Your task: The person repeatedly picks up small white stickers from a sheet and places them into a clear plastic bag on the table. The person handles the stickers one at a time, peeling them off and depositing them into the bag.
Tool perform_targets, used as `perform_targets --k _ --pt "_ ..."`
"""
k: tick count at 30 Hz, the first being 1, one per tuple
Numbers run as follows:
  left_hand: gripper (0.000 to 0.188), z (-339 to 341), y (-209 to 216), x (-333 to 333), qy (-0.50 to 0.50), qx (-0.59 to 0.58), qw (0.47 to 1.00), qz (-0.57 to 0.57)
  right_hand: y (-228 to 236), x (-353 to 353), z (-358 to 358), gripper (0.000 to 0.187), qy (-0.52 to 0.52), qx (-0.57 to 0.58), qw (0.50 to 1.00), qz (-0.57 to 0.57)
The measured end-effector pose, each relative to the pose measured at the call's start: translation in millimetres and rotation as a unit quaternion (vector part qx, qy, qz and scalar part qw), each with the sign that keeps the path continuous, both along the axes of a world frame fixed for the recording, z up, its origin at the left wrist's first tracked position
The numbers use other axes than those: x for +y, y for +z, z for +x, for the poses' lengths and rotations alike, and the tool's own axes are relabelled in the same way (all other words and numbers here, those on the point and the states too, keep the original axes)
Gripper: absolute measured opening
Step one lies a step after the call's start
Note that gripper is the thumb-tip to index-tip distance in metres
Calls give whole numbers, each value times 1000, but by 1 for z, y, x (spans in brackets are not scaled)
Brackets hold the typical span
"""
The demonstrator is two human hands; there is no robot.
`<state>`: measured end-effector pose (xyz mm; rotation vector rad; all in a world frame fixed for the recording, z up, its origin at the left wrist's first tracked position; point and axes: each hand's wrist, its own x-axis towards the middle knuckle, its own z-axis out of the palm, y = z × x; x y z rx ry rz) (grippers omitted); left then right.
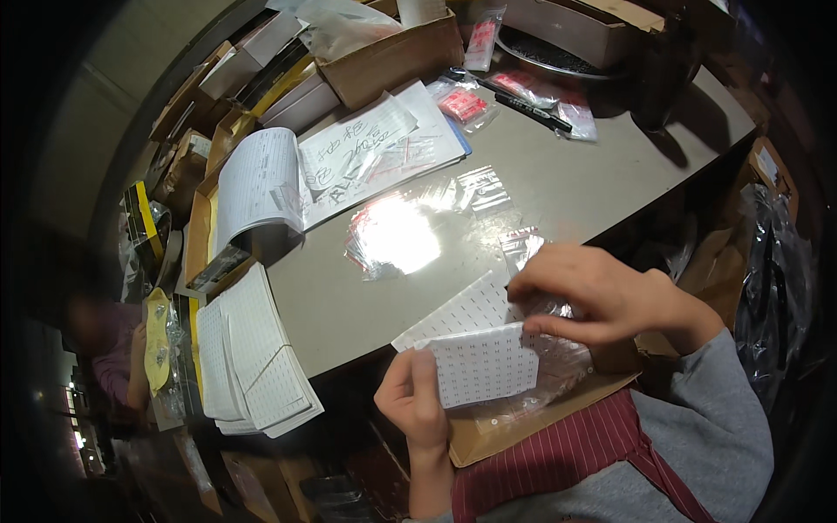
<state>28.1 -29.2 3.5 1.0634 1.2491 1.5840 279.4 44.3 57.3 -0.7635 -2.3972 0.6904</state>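
A white sheet [488, 366] printed with rows of small dark marks, bent over along its top edge, is pinched by my left hand [414, 397], thumb in front. My right hand [597, 292] is curled at the sheet's upper right corner, its thumb against the edge; what lies under its fingers is partly hidden. Behind it, a second printed sheet [462, 309] slants over the table edge. Below both hands is an open cardboard box [523, 436] with clear plastic bags [562, 375] in it, up against my apron.
On the table [602, 183] lie clear zip bags [362, 235] under glare, a notepad [257, 183], handwritten papers [349, 157], a black marker [532, 113] and a dark bottle [667, 78]. Stacked printed sheets [253, 357] are at left. Another person [118, 357] is far left.
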Motion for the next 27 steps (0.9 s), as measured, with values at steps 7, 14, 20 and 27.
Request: perform_targets --k 7,14,20,27 --pt "28 0 -1 3 2 -17 1000 -8 -16 -18 -7 24 -31 -8 990 138" --pt "27 -4 -6 6 -14 -40 999 -23 -14 -17 -7 25 -26 -11 972 233" --pt "23 -12 -12 6 -31 -62 997 -32 -2 44 9 17 -106 72 990 62" --pt "27 -7 -13 11 -27 -40 998 -51 -42 156 23 21 -128 -45 986 96"
